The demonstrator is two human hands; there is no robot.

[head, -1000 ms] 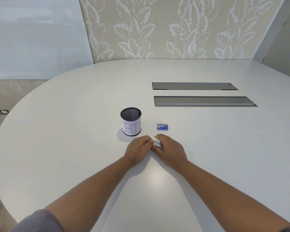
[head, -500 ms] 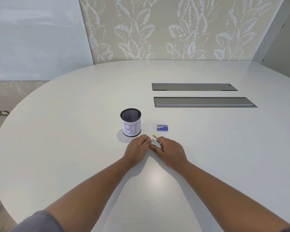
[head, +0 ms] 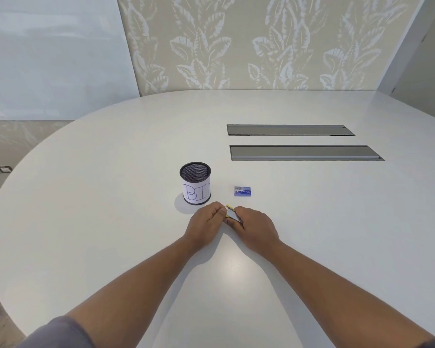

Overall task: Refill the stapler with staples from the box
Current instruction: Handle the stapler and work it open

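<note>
Stapler (head: 232,215) pinched between left hand (head: 206,223) and right hand (head: 255,228), staple box (head: 242,191) just beyond.

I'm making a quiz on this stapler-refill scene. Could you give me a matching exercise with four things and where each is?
Things:
1. stapler
2. staple box
3. mesh cup
4. cable hatches

Places:
A. far right of the table
B. lying alone, right of the cup
C. upright, beyond the left hand
D. held between both hands, right hand included

Pairs: 1-D, 2-B, 3-C, 4-A
</note>
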